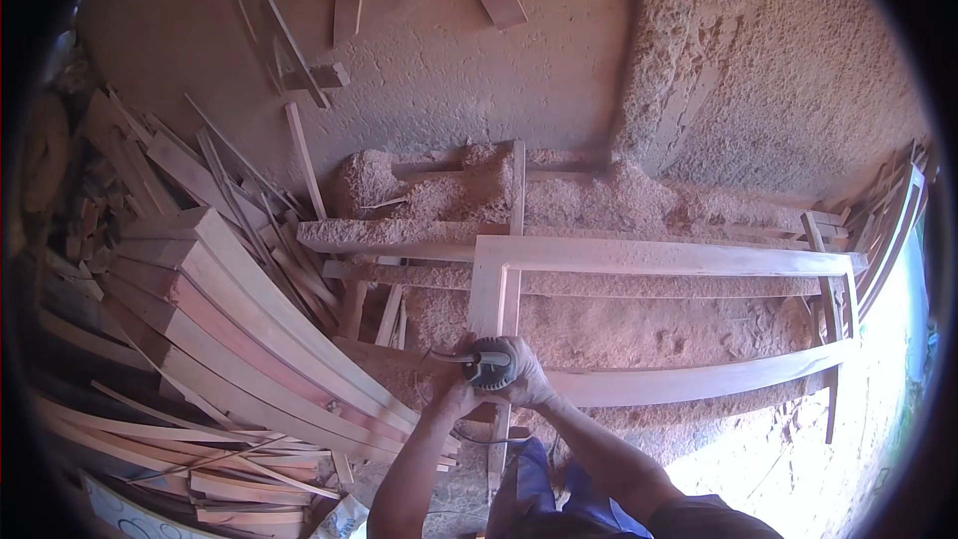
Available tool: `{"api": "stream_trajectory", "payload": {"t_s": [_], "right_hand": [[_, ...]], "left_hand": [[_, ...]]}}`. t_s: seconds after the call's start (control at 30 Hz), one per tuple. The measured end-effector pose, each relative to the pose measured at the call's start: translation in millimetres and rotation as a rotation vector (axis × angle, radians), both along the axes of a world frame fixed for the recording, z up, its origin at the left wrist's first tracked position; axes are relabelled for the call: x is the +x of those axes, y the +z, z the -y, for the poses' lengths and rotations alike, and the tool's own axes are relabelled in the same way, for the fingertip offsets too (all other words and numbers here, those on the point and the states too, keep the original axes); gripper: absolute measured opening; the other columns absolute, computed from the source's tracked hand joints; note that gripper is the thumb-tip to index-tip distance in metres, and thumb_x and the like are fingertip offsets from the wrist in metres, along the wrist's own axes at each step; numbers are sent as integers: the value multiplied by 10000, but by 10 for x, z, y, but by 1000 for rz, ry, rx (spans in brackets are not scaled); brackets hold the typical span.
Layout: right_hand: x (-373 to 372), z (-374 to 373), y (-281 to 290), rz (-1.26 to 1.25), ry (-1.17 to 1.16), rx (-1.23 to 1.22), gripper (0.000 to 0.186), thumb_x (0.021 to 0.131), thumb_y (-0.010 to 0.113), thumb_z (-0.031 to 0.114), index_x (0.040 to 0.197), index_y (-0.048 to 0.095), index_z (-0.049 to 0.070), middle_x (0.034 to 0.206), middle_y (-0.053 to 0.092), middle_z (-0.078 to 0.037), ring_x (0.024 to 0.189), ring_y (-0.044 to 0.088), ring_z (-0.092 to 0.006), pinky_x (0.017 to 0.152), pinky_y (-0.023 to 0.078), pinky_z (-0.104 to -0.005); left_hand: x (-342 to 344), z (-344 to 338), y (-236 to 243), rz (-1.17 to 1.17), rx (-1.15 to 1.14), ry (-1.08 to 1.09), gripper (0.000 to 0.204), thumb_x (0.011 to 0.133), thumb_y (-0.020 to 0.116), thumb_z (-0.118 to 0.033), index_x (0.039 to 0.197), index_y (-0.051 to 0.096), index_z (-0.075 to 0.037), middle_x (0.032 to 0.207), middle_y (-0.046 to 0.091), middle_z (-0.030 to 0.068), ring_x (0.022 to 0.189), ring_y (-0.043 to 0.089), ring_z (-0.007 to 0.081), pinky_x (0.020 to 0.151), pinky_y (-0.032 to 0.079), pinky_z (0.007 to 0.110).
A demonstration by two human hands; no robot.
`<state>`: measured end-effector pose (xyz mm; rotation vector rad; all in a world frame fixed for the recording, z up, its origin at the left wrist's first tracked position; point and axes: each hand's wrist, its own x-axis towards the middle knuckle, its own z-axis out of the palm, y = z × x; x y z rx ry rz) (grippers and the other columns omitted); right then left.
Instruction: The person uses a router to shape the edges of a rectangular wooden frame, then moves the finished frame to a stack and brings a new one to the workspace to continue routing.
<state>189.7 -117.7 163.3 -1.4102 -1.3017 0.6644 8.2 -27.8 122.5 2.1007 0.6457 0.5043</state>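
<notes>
Both my hands grip an upright handheld router (490, 365) with a round, dark, vented top and a cord. My left hand (455, 391) is wrapped round its left side, and my right hand (530, 377) closes round its right side. The router stands at the near left corner of a pale wooden frame (639, 255), hiding that corner and its own base. The frame lies flat, with a straight far rail and a curved near rail (699, 381). It rests across wooden supports, one of them a crosspiece (518, 185) under its left end.
Long curved boards (269, 329) are stacked close on my left, with offcuts (215, 484) below them. Wood shavings (619, 205) cover the ground and beams along the wall. More strips lean at the far right (891, 240). Bright light falls at the lower right.
</notes>
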Motion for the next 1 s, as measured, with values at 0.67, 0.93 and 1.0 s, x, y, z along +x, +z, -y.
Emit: {"api": "stream_trajectory", "payload": {"t_s": [0.67,0.93,1.0], "right_hand": [[118,-316,-343,143,-216,23,791,620,877,344,1325,605,110,1198,636,-144,1110,623,-380,967,501,-478],[377,-687,-179,64,-222,89,783,666,877,281,1366,581,96,1255,654,-126,1154,627,-357,1009,488,-440],[418,-795,-90,42,-228,56,844,655,926,197,1404,550,103,1301,647,-105,1178,634,-314,1027,502,-384]], "left_hand": [[97,195,117,-120,5,83,1082,742,926,-280,1545,262,15,1481,462,250,1370,493,393,1138,424,476],[48,189,292,-279,-4,106,1352,740,919,-358,1619,-26,47,1658,138,346,1540,230,458,1259,262,479],[32,177,290,-290,-71,113,1352,741,920,-357,1619,-27,46,1664,126,342,1545,220,458,1267,246,472]]}}
